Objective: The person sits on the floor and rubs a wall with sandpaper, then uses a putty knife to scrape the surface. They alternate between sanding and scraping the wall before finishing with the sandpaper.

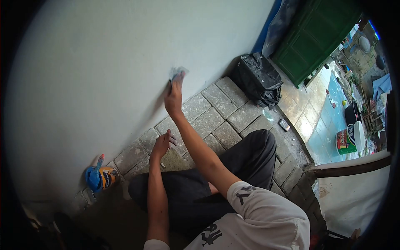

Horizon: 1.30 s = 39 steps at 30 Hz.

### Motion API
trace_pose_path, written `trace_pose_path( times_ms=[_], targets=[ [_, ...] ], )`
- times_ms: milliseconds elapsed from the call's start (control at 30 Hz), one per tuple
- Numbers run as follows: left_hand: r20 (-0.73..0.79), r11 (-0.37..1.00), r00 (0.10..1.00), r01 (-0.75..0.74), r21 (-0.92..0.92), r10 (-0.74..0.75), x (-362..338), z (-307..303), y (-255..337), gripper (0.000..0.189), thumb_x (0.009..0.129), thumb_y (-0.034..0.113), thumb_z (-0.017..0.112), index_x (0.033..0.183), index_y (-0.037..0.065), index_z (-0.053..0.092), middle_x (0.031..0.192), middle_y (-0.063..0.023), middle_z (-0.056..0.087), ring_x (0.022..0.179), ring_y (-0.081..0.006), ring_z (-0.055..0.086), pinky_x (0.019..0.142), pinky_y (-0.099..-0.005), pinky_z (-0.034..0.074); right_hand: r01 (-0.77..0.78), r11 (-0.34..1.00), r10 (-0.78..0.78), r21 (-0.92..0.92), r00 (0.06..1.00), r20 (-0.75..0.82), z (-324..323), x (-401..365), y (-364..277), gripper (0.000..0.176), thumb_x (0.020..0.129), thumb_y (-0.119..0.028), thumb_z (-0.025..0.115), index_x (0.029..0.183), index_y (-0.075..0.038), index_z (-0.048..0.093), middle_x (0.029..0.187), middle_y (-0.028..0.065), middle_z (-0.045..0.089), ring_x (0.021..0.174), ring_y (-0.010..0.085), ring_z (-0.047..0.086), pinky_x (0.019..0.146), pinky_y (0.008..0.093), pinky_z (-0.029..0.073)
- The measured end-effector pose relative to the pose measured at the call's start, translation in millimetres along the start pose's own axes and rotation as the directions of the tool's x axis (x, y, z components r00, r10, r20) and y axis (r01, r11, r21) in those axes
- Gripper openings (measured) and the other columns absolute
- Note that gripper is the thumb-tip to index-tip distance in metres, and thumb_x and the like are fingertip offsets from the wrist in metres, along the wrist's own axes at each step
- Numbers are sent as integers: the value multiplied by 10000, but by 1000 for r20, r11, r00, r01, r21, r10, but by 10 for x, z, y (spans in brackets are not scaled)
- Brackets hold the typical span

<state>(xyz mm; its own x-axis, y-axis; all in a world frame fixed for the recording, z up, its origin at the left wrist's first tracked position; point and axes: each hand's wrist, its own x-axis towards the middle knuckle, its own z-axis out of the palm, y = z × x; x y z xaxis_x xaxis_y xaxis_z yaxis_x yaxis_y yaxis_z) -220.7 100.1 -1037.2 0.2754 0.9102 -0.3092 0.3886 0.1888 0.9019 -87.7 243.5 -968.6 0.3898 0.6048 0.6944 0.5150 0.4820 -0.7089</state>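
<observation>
Wall (104,62) lies open between paint can (102,178) and black bag (257,79).

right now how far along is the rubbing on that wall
Done: the wall looks evenly white around the hand, but worked and unworked patches cannot be told apart. In hand: the right hand presses a pale sheet against the wall, while the left hand rests open on the pavers. Left: the tin, with what looks like a brush, stands untouched at the wall's foot.

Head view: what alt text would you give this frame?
A seated person's right hand presses a small pale crumpled sheet against a white plastered wall. The left hand rests open on grey stone pavers; a blue-lidded orange tin stands beside the wall.
</observation>
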Motion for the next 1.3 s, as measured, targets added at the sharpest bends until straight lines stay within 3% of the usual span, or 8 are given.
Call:
trace_pose_path(
  times_ms=[167, 267, 367, 500, 800, 1033, 1167, 1300],
  targets=[
    [12, 1000, 1000, -6, -21, 6, 59, 2, -63, 706, 1094, 561, 316, 935, -2, 711, 715, -63, 717, 542, -116, 533, 553, -299, 456, -496, 862, 492, 108, 869, 61, -185, -220, 341, 439, 1088, -104, 418, 1453, 137, 387, 1567, 353, 324, 1507, 440, 255, 1246, 436, 243],
    [17, 998, 999, 50, -42, -49, 63, 3, -61, 716, 1094, 564, 310, 933, -4, 714, 715, -68, 723, 545, -116, 541, 563, -300, 468, -388, 883, 392, 262, 919, 43, -8, 384, 47, 451, 1091, -127, 435, 1453, 139, 392, 1571, 349, 313, 1512, 409, 266, 1232, 421, 268],
    [30, 998, 1000, -6, -66, 8, 98, 15, -176, 725, 1091, 573, 308, 930, -6, 714, 720, -70, 726, 549, -119, 547, 576, -297, 478, 172, 951, -165, 255, 985, -49, -210, 1047, -948, 511, 1053, -12, 451, 1532, 98, 311, 1617, 335, 223, 1542, 398, 164, 1250, 421, 221],
    [9, 1000, 1000, 14, -23, -14, 52, 9, -76, 746, 1085, 594, 298, 923, -4, 712, 719, -69, 723, 545, -122, 545, 579, -293, 478, 300, 952, -298, 65, 954, -38, -91, 1058, -870, 549, 1022, 23, 472, 1530, 123, 290, 1611, 348, 236, 1523, 497, 163, 1252, 510, 207],
    [48, 999, 999, 23, -37, -21, 68, -12, -49, 779, 1072, 631, 277, 941, -5, 709, 724, -75, 721, 549, -121, 552, 569, -294, 474, -526, 836, 511, 157, 850, 128, -92, -196, 114, 447, 1096, -132, 389, 1460, 128, 388, 1580, 368, 277, 1520, 437, 215, 1246, 432, 238],
    [-3, 1000, 1000, -11, 25, 11, 39, 7, -57, 768, 1080, 611, 275, 942, -10, 706, 740, -81, 728, 554, -127, 558, 585, -296, 489, 118, 984, -108, 136, 991, -76, -25, 843, -1045, 514, 1018, 44, 466, 1498, 143, 308, 1564, 399, 265, 1505, 493, 198, 1236, 471, 245],
    [-11, 1000, 1000, 14, -19, -14, 38, -3, 7, 800, 1067, 645, 271, 941, -14, 706, 737, -78, 725, 555, -130, 560, 586, -299, 486, 107, 992, -108, 65, 994, 12, -6, 394, -458, 522, 1019, 55, 439, 1512, 142, 292, 1593, 404, 184, 1521, 499, 133, 1252, 479, 205],
    [37, 1000, 999, 28, -12, -28, 8, -17, 11, 837, 1046, 690, 273, 944, -17, 708, 737, -79, 722, 556, -132, 556, 583, -307, 475, -211, 977, 212, -16, 967, 142, -68, -367, 190, 464, 1045, -12, 436, 1473, 142, 349, 1590, 402, 182, 1502, 504, 169, 1250, 461, 225]
  ],
)
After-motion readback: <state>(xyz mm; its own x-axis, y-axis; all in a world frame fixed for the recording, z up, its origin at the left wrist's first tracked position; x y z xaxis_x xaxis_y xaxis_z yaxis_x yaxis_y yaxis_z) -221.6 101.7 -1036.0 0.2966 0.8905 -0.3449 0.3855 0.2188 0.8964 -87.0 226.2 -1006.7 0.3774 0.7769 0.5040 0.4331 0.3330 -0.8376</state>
